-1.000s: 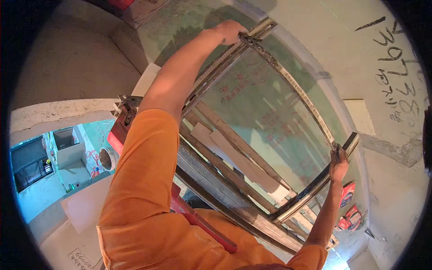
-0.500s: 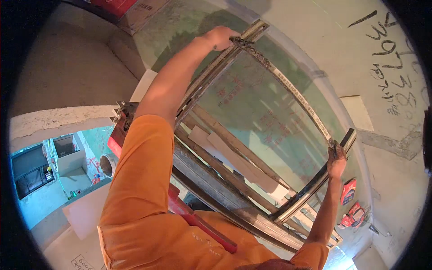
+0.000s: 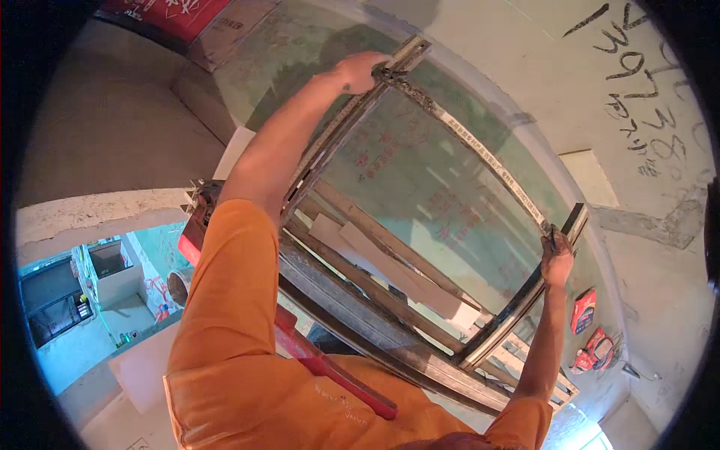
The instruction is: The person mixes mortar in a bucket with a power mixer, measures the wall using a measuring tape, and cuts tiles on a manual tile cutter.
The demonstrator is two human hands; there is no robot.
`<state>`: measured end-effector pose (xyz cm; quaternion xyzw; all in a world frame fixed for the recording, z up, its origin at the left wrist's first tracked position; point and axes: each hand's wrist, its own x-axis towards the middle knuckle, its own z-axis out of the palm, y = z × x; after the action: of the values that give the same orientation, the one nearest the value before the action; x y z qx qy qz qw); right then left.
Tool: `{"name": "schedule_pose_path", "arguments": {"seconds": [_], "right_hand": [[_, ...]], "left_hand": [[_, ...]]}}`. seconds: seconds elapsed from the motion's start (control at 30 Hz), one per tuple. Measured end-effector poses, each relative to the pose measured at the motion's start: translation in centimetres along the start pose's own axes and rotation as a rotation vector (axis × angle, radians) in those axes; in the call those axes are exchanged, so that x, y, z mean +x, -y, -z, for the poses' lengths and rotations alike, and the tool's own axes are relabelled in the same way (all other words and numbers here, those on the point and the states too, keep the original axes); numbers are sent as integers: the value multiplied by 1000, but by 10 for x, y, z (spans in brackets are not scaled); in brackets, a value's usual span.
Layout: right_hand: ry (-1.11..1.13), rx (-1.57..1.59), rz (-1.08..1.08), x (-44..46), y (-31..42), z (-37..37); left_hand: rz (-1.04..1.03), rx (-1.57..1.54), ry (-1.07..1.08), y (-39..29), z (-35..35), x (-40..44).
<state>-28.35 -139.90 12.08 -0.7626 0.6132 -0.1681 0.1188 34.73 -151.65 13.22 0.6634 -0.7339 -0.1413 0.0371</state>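
Observation:
A long narrow bar (image 3: 480, 152) with a white printed strip spans two upright metal rails. My left hand (image 3: 361, 73) is closed around its dirt-caked end, close to the top of the left rail (image 3: 411, 54). At the other end, my right hand (image 3: 556, 260) grips the bar beside the right rail (image 3: 501, 328). The fingers of my left hand are partly hidden. Both rails rise from a wide grey metal beam (image 3: 352, 300) in front of my body.
Behind the rails is a greenish wall (image 3: 420, 172) with red print. Wooden planks (image 3: 390, 259) and pale board pieces lie beyond the beam. A red bar (image 3: 330, 367) crosses near my torso. Red packets (image 3: 583, 311) sit at right; a pipe end (image 3: 178, 286) shows at left.
The view has shifted slightly, so the wall writing and the rails appear a little further left. Both hands keep their hold on the bar.

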Motion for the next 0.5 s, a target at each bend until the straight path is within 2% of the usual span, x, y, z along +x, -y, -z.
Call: {"name": "schedule_pose_path", "arguments": {"seconds": [0.07, 0.1, 0.2, 0.23, 0.33, 0.37, 0.43, 0.5], "right_hand": [[-1, 15, 2, 2, 5, 2], [1, 23, 1, 1, 6, 3], [-20, 4, 28, 0, 3, 1], [-28, -3, 48, 1, 3, 1], [-1, -16, 27, 0, 4, 3], [11, -21, 16, 0, 6, 3], [13, -28, 19, 2, 8, 2], [1, -57, 31, 0, 5, 2]], "left_hand": [[-201, -158, -319, -6, -11, -2], [-210, -159, -316, -12, -18, -1], [-183, -78, -709, -56, -27, -13], [-187, -82, -708, -59, -27, -12], [33, -168, -698, -66, -28, -10], [25, -171, -692, -60, -34, -3], [237, -364, -804, -42, -42, 1], [472, -397, -493, -46, -17, -15]]}}
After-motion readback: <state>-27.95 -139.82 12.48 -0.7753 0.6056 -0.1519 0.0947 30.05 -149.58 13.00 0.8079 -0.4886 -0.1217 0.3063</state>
